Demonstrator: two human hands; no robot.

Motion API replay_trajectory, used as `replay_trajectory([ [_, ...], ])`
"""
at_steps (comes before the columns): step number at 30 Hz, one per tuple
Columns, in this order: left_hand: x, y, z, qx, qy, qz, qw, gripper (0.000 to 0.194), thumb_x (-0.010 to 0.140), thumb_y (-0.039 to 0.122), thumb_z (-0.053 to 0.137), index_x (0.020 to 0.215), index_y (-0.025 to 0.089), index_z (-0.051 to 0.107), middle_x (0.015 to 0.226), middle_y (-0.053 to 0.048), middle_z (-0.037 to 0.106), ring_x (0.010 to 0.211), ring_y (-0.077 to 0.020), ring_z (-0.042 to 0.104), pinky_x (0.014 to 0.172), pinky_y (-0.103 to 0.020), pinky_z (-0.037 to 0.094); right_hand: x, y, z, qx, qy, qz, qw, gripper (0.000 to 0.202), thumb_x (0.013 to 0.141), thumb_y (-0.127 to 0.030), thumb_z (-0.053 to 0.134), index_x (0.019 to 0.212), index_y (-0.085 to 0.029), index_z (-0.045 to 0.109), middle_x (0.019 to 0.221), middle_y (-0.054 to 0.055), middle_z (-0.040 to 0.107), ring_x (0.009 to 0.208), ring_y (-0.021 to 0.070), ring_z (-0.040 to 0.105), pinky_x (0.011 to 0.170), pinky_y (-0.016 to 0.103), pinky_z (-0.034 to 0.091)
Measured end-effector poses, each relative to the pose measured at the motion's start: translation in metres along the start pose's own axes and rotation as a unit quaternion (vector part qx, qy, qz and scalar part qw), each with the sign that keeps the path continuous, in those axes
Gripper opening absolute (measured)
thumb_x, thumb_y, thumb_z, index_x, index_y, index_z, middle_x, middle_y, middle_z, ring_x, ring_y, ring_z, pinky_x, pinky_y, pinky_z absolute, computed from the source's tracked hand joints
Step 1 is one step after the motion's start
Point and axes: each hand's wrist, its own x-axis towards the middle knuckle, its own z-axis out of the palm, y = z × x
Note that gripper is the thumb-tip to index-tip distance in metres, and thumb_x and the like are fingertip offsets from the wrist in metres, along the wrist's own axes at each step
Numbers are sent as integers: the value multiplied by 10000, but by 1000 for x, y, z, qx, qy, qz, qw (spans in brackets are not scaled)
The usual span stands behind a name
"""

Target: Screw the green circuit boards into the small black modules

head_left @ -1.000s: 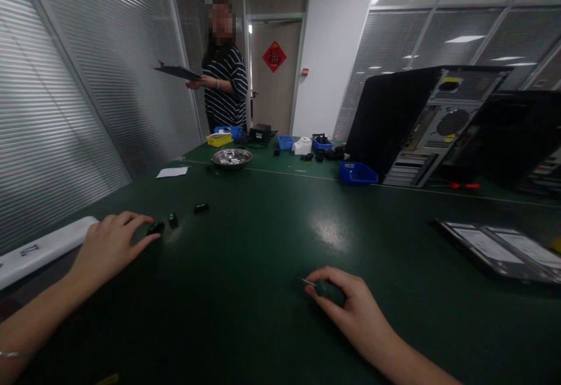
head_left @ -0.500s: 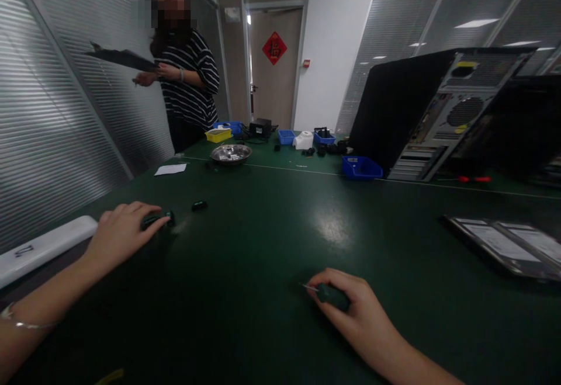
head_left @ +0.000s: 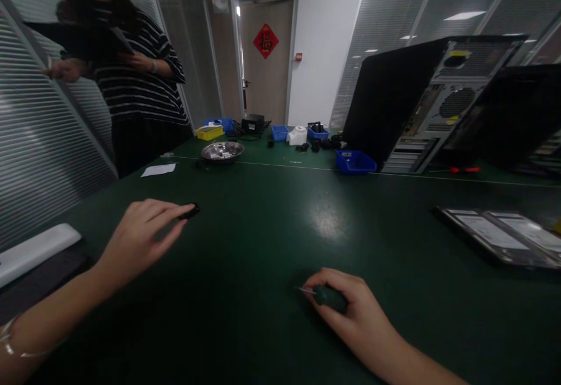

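My left hand [head_left: 149, 230] reaches over the table at the left, its index fingertip on a small black part [head_left: 190, 211] and the thumb close below it in a loose pinch. What the part is cannot be made out, and the other fingers are partly hidden. Nearer the front, my right hand [head_left: 346, 303] rests on the table. Its fingers are closed around a screwdriver [head_left: 329, 298] with a dark green handle, whose thin metal shaft points left past the fingertips.
Flat metal drives with labels [head_left: 504, 236] lie at the right. Behind them stands a computer tower [head_left: 394, 99] beside a blue bin [head_left: 356, 163]. A metal bowl [head_left: 222, 152], white paper [head_left: 158, 170] and a white long object [head_left: 44, 248] are leftward. A person [head_left: 140, 75] stands at the far left.
My left hand has moved right, from one small dark part to where another lay; the first no longer shows. My right hand keeps the screwdriver. The view has shifted, and the person has turned.
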Motion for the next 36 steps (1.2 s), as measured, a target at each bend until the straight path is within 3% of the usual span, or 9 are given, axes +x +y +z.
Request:
replay_trajectory([
  [3, 4, 41, 5, -118, 90, 151, 977, 294, 923, 199, 567, 1214, 231, 594, 1056, -50, 713, 954, -218, 627, 859, -366, 443, 1, 3, 1, -1, 7, 2, 1000, 125, 841, -145, 595, 875, -184, 709, 845, 36, 737, 800, 204, 696, 717, 281, 507],
  [6, 16, 85, 13, -200, 93, 244, 944, 243, 899, 105, 606, 1114, 215, 631, 1022, -32, 725, 889, -176, 634, 819, -332, 451, 2, 6, 3, 5, 21, 5, 1000, 104, 861, -173, 603, 870, -194, 704, 853, 30, 737, 807, 200, 693, 720, 278, 508],
  [9, 29, 119, 23, -265, 51, 269, 924, 216, 905, 100, 589, 1089, 197, 647, 1008, -44, 720, 890, -178, 628, 795, -333, 450, 2, 9, 3, 21, 41, 16, 999, 86, 882, -238, 624, 877, -208, 704, 861, 24, 734, 819, 199, 689, 735, 277, 512],
  [12, 35, 137, 33, -319, 4, 258, 912, 210, 910, 108, 568, 1081, 191, 656, 987, -52, 713, 883, -183, 622, 772, -333, 443, 2, 9, 2, 29, 62, 18, 998, 114, 881, -311, 648, 889, -212, 704, 855, 24, 722, 820, 204, 684, 737, 279, 515],
  [19, 30, 131, 47, -386, -93, 212, 893, 212, 886, 106, 578, 1041, 210, 679, 912, -39, 699, 826, -175, 610, 728, -311, 421, 2, 12, -1, 23, 81, 5, 996, 127, 880, -331, 649, 930, -237, 717, 945, 47, 745, 924, 237, 694, 725, 268, 544],
  [24, 31, 127, 47, -397, -150, 202, 883, 268, 886, 97, 562, 1099, 231, 655, 983, -41, 693, 882, -189, 608, 766, -326, 423, 1, 15, -3, 21, 104, -23, 994, 147, 895, -352, 633, 976, -262, 718, 932, 37, 753, 858, 221, 714, 722, 258, 568],
  [34, 32, 125, 47, -412, -159, 198, 875, 273, 885, 100, 564, 1102, 247, 642, 1002, -28, 694, 898, -185, 610, 783, -326, 418, -2, 26, -7, -21, 79, -5, 997, 231, 924, -393, 606, 1044, -246, 738, 987, 61, 756, 964, 242, 717, 838, 281, 571],
  [36, 32, 126, 47, -411, -159, 195, 876, 266, 883, 99, 562, 1094, 242, 640, 999, -30, 695, 898, -186, 607, 780, -325, 420, 0, 24, -6, -24, 75, -5, 997, 230, 930, -392, 592, 1017, -239, 738, 961, 60, 752, 929, 234, 720, 789, 262, 576],
])
